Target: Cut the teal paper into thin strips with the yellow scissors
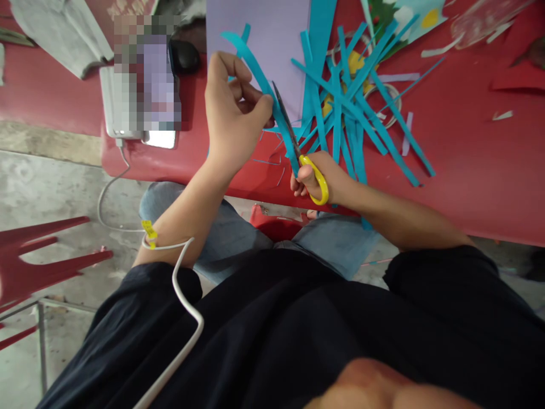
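My left hand (236,111) pinches a blue paper strip (258,70) between thumb and fingers, and the strip's far end curls up past the knuckles. Yellow-handled scissors (320,180) are in my right hand (327,170), thumb through one loop. Their dark blades point up and away along the strip, close to my left fingertips; whether the blades are parted I cannot tell. The strip's lower end runs down beside the blades to my right fingers. A loose pile of cut blue strips (338,111) lies just right of the scissors, over a sheet of lilac paper (255,23).
The red table (468,170) carries a black mouse (186,55), a white power bank (114,102) with a cable, tape rolls (395,102) and a clear plastic bottle (477,25). A white cable (187,307) crosses my left forearm. Red chair parts (63,258) stand at left.
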Demonstrator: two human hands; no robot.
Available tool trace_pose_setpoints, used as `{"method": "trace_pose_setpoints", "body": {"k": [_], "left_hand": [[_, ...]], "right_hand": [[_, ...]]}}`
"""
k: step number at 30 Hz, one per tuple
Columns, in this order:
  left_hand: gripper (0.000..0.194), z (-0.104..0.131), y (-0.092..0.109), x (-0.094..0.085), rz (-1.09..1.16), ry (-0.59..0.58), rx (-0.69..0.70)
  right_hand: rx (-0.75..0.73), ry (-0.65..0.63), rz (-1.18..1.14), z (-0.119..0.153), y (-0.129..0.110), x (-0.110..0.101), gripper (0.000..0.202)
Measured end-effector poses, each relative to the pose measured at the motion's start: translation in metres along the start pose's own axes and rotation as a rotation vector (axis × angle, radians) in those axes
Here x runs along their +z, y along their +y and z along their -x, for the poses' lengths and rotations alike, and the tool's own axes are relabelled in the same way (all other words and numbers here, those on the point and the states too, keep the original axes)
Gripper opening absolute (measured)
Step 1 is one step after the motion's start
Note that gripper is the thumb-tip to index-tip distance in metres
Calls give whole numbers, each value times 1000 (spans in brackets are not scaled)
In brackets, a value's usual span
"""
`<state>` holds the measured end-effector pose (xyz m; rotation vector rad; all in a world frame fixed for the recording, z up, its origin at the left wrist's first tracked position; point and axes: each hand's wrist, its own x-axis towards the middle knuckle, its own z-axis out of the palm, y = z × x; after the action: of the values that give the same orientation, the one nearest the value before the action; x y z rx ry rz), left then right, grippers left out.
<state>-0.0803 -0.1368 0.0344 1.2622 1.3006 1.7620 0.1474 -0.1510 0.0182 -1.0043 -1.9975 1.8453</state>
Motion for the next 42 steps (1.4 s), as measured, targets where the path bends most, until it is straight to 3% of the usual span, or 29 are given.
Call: {"method": "trace_pose_setpoints", "body": {"k": [9,16,20,26,33,42], "left_hand": [[42,0,-6,-2,29,-39,15],[42,-1,-3,2,9,28,-98],[41,1,2,1,51,-1,-132],[43,2,2,-1,83,-1,-186],[46,2,-4,-2,56,-41,-241],[44,2,-7,4,55,-54,-213]], "right_hand": [[15,18,-18,1,-8,2,96],[38,34,-30,0,-3,2,93],[7,29,-30,-2,4,2,84],[56,45,-33,-2,-2,2,95],[-66,-55,36,-1,-3,-2,98],[-75,-23,8,0,3,-2,91]]}}
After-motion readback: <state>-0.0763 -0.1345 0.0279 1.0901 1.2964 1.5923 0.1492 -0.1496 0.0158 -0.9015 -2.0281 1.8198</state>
